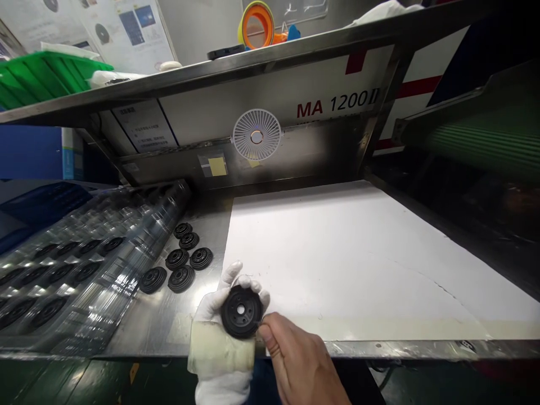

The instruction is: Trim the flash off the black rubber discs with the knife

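My left hand (225, 312), in a white glove with a pale yellowish band round the palm and wrist, holds a black ribbed wheel-like disc (242, 311). The disc has a small centre hole and its face is turned up. My bare right hand (291, 351) is closed in a pinch against the disc's lower right rim. Whatever sits between those fingertips is too small to make out. Several similar black discs (181, 278) lie loose on the metal table, left of and beyond my left hand.
Clear plastic trays (139, 247) with black discs in their pockets are stacked at the left. A white sheet (358, 253) covers the table's right side. Behind stand a small white fan (257, 135) and a metal shelf (189, 73) bearing a green bin (46, 79) and tape rolls (256, 25).
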Demonstrator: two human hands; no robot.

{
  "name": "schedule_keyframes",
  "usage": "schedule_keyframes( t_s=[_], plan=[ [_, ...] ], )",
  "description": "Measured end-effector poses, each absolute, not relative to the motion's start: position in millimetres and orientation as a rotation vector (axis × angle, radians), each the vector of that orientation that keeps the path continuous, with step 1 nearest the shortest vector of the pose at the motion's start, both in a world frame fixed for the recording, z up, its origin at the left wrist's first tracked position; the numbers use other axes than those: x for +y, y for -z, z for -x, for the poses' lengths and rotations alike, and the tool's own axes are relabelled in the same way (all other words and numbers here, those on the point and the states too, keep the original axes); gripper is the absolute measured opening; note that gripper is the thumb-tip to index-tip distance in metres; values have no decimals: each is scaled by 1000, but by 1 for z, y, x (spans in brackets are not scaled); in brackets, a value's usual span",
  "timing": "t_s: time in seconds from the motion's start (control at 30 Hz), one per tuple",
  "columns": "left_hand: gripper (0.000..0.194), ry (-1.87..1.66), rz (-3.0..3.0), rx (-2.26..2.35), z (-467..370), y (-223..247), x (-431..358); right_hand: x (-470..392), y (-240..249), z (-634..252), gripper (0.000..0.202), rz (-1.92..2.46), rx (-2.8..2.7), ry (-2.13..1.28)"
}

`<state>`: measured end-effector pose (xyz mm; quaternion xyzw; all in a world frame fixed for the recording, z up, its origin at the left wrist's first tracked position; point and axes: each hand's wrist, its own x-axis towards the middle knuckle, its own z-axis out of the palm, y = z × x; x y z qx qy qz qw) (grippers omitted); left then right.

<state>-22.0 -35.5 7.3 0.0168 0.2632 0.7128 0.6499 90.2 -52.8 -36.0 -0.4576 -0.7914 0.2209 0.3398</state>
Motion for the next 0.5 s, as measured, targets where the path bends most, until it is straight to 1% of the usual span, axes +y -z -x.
schedule_keyframes(
  t_s=[0.13,0.2,0.4,0.5],
  plan=[
    [18,-1744,0,597,19,-5,-32,-49,31,-96,28,1298,-2039,-499],
    [14,-1761,68,594,18,-6,-30,-50,31,-95,27,1291,-2067,-456],
    [12,-1849,134,601,17,-8,-26,-60,37,-81,29,1228,-2083,-408],
    [18,-1908,37,645,17,-6,-29,-63,41,-77,30,1211,-2111,-344]
  ],
)
